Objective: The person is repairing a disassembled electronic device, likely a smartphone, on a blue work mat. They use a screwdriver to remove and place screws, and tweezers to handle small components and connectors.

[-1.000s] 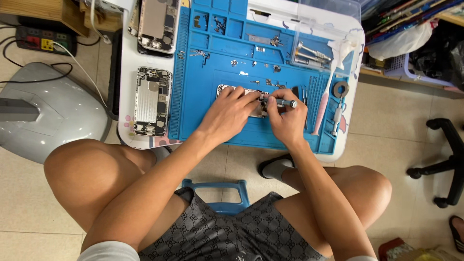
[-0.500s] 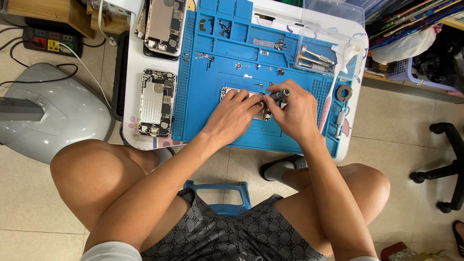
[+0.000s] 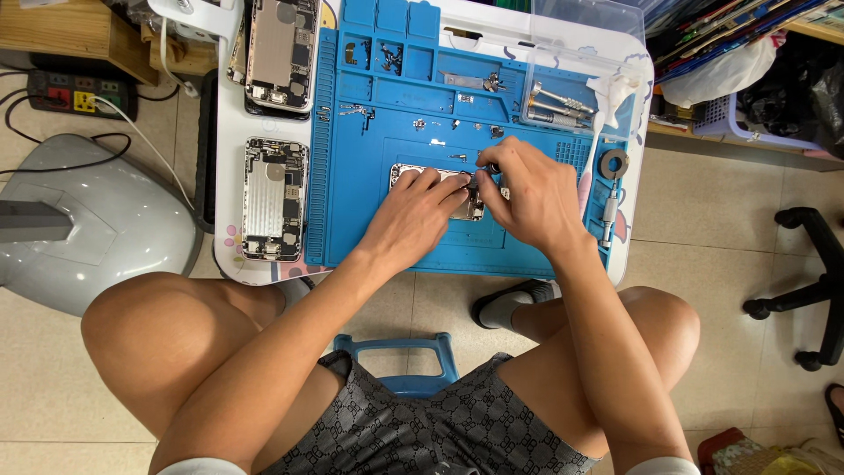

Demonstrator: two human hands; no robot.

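An opened phone (image 3: 413,176) lies flat in the middle of the blue repair mat (image 3: 378,132). My left hand (image 3: 413,218) rests on the phone, fingers pressed on its right half and holding it down. My right hand (image 3: 530,195) comes in from the right, its fingertips pinched round a small screwdriver (image 3: 489,166) that stands over the phone's right end. The two hands nearly touch. They hide most of the phone, and the tool's tip cannot be seen.
Two more opened phone shells (image 3: 275,199) (image 3: 280,48) lie on the white table (image 3: 224,176) left of the mat. A clear tray of screwdrivers (image 3: 563,104) and a tape ring (image 3: 613,163) sit at the right. A grey dome (image 3: 97,220), power strip (image 3: 61,92) and chair base (image 3: 804,290) stand on the floor.
My right hand has drawn the screwdriver in from pointing out to the right and now holds it close over the phone. The two hands have closed together, and the view has shifted slightly.
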